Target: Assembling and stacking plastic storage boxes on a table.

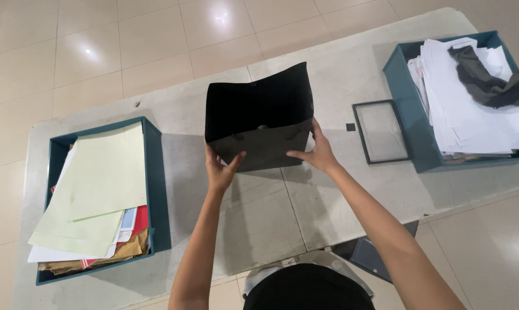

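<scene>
Both hands, left hand (221, 170) and right hand (317, 152), pinch a black folder (259, 117) by its lower corners; its raised flap hides whatever is inside.

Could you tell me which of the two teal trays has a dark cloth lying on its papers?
The right-hand tray: a grey cloth lies there.

Folder (259, 117) at table (259, 224) centre, btwn both hands. Tray (156, 189) w/ papers (98, 183) at left; tray (411, 115) w/ paper stack (472, 109) and cloth (489, 83) on top at right. Frame (381, 132) lies btwn folder and right tray.
</scene>
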